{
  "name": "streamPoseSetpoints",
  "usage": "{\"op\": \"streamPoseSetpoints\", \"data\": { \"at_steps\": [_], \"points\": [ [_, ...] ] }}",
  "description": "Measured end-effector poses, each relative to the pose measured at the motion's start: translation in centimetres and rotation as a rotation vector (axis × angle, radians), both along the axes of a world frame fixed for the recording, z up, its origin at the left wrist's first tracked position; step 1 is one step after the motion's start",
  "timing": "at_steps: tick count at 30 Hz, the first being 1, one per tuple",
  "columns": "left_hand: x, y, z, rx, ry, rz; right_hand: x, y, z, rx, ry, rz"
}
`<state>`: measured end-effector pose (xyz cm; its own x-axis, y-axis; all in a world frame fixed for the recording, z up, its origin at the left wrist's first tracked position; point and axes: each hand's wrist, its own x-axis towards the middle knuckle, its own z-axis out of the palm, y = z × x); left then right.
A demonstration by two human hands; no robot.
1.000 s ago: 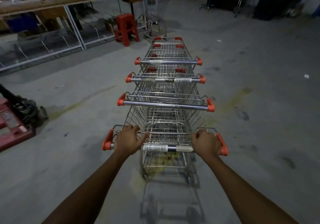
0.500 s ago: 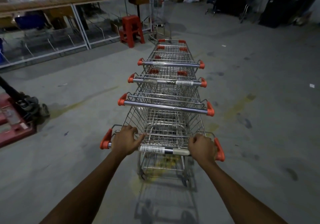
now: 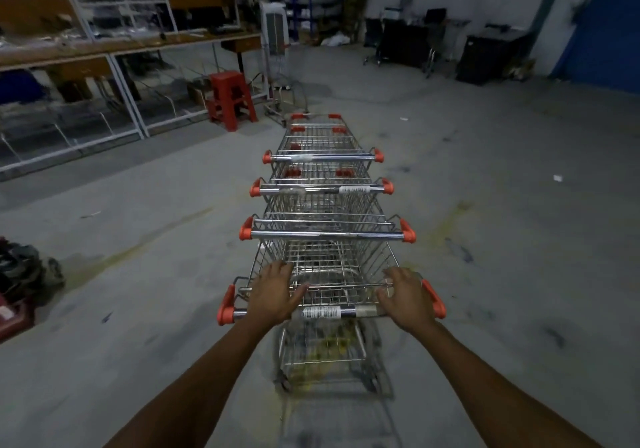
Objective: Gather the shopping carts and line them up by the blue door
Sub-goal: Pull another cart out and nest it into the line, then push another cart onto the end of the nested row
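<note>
Left grip (image 3: 275,293), right grip (image 3: 407,300) press handle (image 3: 322,312); four carts (image 3: 325,236).

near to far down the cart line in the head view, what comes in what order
nearest steel wire shopping cart's orange-capped handle → second cart's handle → third cart's handle → fourth cart's handle → red plastic stool → tall white appliance

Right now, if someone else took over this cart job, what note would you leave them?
The left hand and right hand are both open, fingers straight, pressing on the rearmost handle. Four carts sit nested in one row. The blue door is ahead, off to the right. Done: carts gathered. Left: steer right and line them up by the door.
</note>
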<state>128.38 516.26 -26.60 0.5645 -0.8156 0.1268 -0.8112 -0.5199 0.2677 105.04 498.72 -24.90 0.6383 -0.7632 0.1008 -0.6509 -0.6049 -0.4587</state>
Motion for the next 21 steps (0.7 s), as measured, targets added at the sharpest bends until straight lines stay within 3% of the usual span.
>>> {"op": "streamPoseSetpoints", "data": {
  "at_steps": [10, 21],
  "points": [
    [-2.1, -5.8, 12.0, -0.440, -0.065, -0.234, 0.6, 0.1, 9.2, -0.293, -0.337, -0.003],
    [-9.2, -18.8, 20.2, -0.762, -0.107, -0.427, -6.4, -10.2, 18.0, -0.534, -0.546, -0.053]
  ]
}}
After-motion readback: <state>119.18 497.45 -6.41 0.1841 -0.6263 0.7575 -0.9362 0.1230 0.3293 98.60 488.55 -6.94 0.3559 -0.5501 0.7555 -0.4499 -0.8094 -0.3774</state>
